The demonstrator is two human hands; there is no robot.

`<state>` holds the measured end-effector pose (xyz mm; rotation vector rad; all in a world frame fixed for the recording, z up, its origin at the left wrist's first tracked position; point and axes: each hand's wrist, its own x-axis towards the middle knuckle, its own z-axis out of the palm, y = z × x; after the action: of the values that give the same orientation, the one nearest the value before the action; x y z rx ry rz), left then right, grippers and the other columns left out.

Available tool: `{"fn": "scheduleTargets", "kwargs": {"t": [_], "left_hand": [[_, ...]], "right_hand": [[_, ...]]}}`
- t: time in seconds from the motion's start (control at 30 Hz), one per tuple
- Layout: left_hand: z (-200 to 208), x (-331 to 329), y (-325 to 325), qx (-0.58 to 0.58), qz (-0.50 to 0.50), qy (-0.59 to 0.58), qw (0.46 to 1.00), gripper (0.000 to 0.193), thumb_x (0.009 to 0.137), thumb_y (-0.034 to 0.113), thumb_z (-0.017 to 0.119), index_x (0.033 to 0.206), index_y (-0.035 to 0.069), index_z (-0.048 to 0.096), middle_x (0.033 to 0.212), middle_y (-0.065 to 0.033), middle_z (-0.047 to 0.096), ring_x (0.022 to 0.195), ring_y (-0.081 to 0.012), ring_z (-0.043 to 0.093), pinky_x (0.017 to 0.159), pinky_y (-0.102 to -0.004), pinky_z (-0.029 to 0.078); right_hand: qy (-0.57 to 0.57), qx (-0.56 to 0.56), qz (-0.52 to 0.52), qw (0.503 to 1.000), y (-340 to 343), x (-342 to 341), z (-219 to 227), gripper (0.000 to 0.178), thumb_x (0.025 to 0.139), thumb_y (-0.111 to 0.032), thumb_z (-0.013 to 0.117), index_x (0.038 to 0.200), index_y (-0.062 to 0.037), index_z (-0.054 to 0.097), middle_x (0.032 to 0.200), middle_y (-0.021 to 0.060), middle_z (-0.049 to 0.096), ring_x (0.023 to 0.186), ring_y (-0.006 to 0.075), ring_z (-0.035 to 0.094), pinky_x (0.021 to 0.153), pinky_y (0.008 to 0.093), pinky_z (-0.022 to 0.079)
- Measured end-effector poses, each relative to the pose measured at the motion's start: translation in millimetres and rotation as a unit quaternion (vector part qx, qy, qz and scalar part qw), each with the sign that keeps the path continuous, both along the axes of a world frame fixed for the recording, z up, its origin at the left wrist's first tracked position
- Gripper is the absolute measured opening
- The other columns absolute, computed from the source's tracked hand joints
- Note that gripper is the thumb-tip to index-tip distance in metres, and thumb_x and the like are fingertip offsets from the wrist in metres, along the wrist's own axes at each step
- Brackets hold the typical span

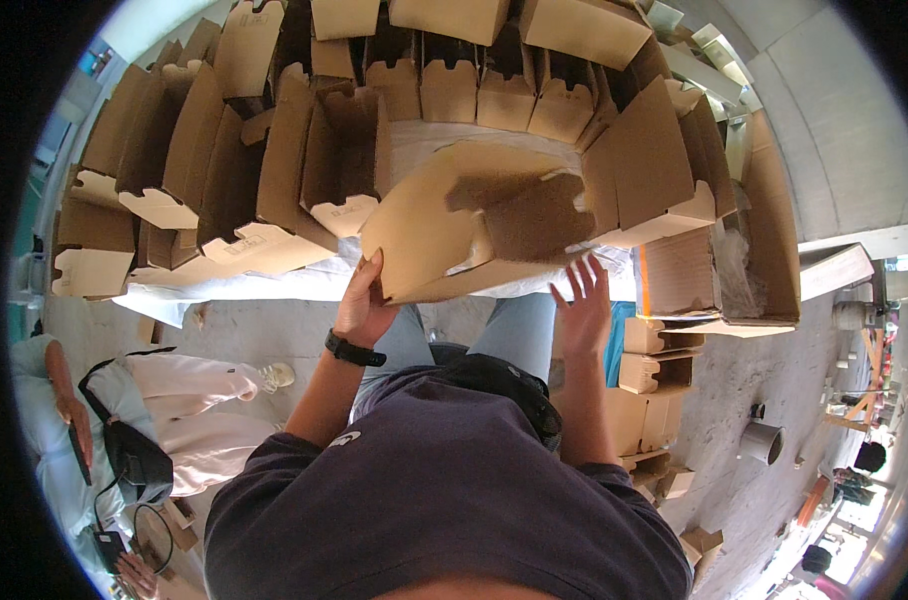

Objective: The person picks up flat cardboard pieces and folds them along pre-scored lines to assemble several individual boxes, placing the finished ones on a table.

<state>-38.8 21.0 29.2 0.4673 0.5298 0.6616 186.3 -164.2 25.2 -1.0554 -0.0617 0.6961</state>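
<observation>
Cardboard piece point(426, 220) may sag rightward: left hand point(365, 305) pinches its left corner; right hand point(584, 308), fingers splayed beside its right end, grips nothing.

Ahead of your left hand's point(364, 305) grip, the raised carton point(429, 230) blocks passage; ahead and left, open boxes point(286, 160) crowd. Beyond the carton, a white-covered strip point(419, 140) lies bare. Rightward, past your right hand point(584, 305), stands a large box point(682, 278). Nearer you, between both hands, space is open.
</observation>
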Motion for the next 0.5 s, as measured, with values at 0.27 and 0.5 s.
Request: {"fn": "scheduleTargets", "kwargs": {"t": [0.27,0.5], "left_hand": [[-45.4,-2.7,-5.9,-0.016,-0.117,-0.074,0.990,0.048,0.093,0.032,0.054,0.132,0.007,0.041,0.124,-0.0061,0.055,0.108,-0.0181,0.056,0.086,-0.0347,0.048],[-38.6,21.0,1.8,0.144,-0.096,0.056,0.983,0.086,0.085,0.023,0.067,0.147,0.013,0.008,0.139,-0.0119,0.033,0.120,-0.0255,0.043,0.100,-0.0369,0.039]], "right_hand": [[-0.123,0.126,0.159,0.971,10.2,-14.9,21.4,0.059,0.096,-0.049,0.035,0.143,-0.0154,0.024,0.142,0.0060,0.032,0.130,0.0254,0.032,0.108,0.0454,0.026],[-0.289,-0.005,0.111,0.951,9.4,-5.5,19.0,0.068,0.093,-0.035,0.049,0.144,-0.0026,0.017,0.143,0.0109,0.030,0.134,0.0218,0.025,0.110,0.0377,0.017]]}}
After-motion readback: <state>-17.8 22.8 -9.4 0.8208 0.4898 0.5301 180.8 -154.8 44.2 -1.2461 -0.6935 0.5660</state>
